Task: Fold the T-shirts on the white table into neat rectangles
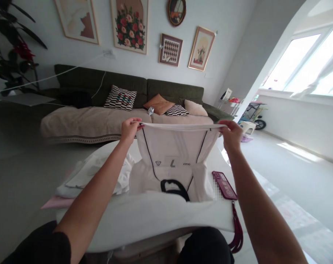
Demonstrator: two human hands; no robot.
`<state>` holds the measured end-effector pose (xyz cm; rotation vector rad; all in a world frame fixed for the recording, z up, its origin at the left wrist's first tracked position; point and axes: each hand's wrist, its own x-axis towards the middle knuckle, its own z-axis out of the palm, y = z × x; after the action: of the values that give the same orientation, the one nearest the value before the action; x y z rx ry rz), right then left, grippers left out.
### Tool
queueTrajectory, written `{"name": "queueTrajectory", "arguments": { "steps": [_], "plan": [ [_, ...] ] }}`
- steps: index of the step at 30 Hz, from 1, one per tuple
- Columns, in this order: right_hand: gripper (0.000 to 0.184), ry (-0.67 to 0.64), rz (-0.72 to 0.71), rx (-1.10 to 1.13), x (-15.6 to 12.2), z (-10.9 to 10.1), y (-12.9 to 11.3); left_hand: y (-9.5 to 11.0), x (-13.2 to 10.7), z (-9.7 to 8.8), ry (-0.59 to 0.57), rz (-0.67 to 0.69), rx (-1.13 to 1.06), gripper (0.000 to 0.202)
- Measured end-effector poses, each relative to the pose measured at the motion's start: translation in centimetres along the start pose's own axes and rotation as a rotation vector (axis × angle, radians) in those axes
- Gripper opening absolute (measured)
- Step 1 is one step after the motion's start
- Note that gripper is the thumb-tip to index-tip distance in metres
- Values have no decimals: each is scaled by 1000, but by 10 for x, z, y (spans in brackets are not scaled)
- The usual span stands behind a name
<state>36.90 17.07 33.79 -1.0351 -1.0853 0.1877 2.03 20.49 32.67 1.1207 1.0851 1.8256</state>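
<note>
A white T-shirt (174,154) with thin dark piping and a black collar hangs upside down in front of me, its hem stretched level between my hands. My left hand (130,129) pinches the hem's left corner. My right hand (231,132) pinches the right corner. The collar end rests on the white padded table (144,216).
A pile of folded white clothes (100,176) lies on the table's left side, over something pink. A dark red phone (224,185) with a strap lies at the right edge. A green sofa (122,99) with cushions stands behind.
</note>
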Motion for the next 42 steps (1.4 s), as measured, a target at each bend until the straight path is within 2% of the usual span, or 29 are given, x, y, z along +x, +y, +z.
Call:
{"name": "queueTrajectory", "arguments": {
  "steps": [3, 5, 6, 8, 11, 13, 15, 16, 18, 20, 23, 26, 28, 31, 34, 38, 42],
  "plan": [
    [20, 86, -167, 23, -5, -20, -32, 20, 0, -5, -8, 163, -75, 15],
    [23, 129, -214, -14, -26, -38, -38, 21, -15, -16, 3, 225, -55, 19],
    [24, 127, -201, -59, -42, -47, -34, 15, -27, -23, 18, 222, -11, 19],
    [26, 60, -103, -208, -80, -64, -12, -12, -61, -39, 39, 180, 121, 18],
    [22, -156, 42, -485, -144, -91, 43, -76, -128, -70, -52, 84, 413, 13],
    [23, -264, 80, -590, -184, -112, 80, -120, -175, -94, -186, 9, 631, 13],
    [25, -431, 166, -666, -217, -135, 110, -153, -213, -117, -371, -73, 761, 15],
    [25, -545, 198, -683, -229, -144, 120, -164, -227, -126, -496, -116, 804, 17],
    [24, -704, 217, -728, -245, -155, 133, -172, -241, -134, -632, -149, 900, 19],
    [27, -712, 196, -796, -250, -146, 136, -170, -235, -123, -657, -106, 991, 21],
    [38, -646, 119, -883, -249, -98, 133, -170, -209, -80, -660, 55, 1036, 34],
    [45, -747, 42, -993, -255, -40, 138, -192, -187, -38, -736, 166, 1110, 45],
    [51, -827, 88, -1093, -263, -17, 148, -213, -180, -27, -774, 124, 1237, 53],
    [56, -878, 182, -1187, -273, -12, 166, -235, -174, -30, -776, 48, 1346, 56],
    [58, -886, 193, -1213, -275, -20, 178, -238, -150, -34, -738, -18, 1342, 47],
    [58, -894, 198, -1215, -272, -23, 182, -233, -85, -25, -572, -179, 1356, 33],
    [58, -919, 223, -1208, -271, -20, 183, -244, -22, -17, -402, -236, 1327, 48]
  ]
}}
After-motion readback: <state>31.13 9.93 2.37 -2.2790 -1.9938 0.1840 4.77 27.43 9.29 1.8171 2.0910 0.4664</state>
